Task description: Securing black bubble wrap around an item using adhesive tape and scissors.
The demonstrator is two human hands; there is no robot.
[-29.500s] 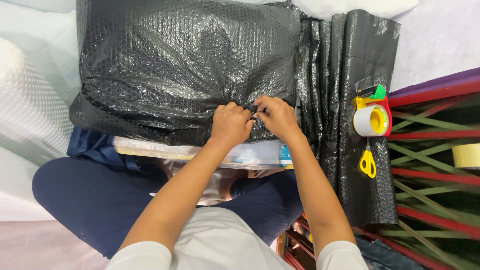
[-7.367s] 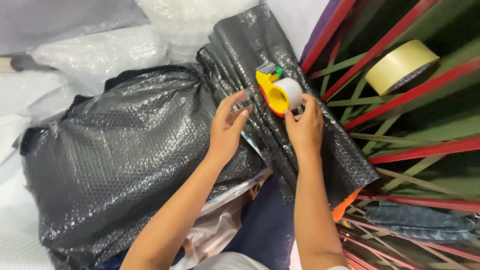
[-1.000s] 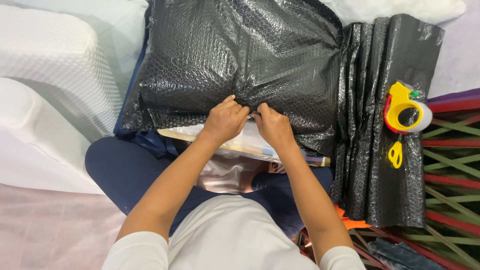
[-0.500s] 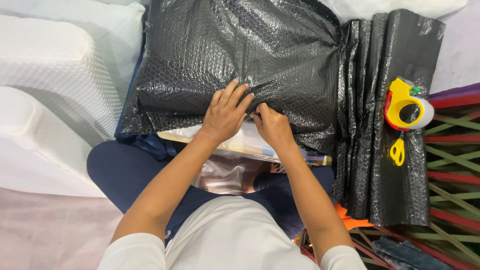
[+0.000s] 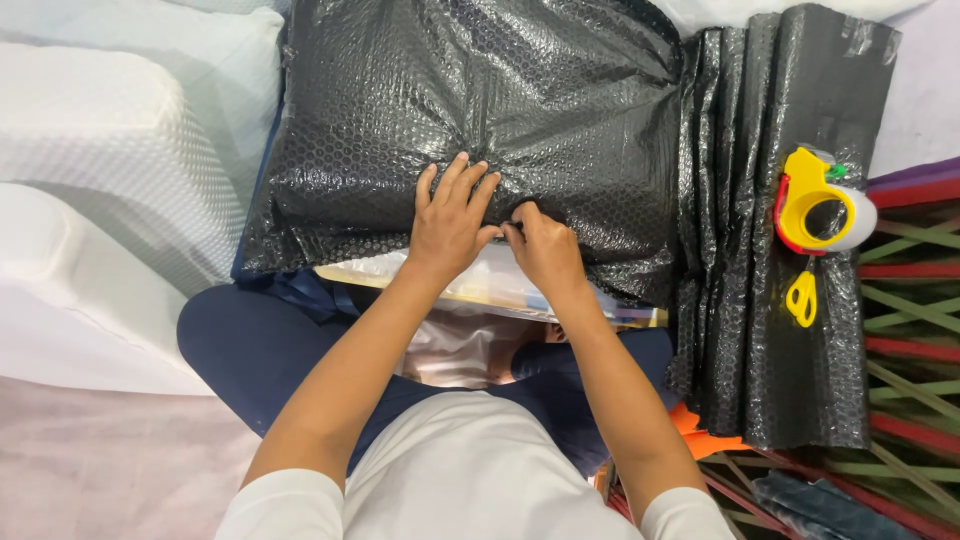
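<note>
1. Black bubble-wrap bundle (image 5: 470, 110) is lying across the person's lap.
2. Left hand (image 5: 450, 222) is pressing flat, fingers spread, on its near edge.
3. Right hand (image 5: 542, 250) is pinching the wrap beside it.

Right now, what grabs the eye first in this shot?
The big parcel wrapped in black bubble wrap fills the top centre, resting across the person's lap. The left hand lies flat on its near edge, while the right hand pinches the wrap beside it. At right, a yellow tape dispenser and small yellow scissors lie on a folded stack of black bubble wrap.
</note>
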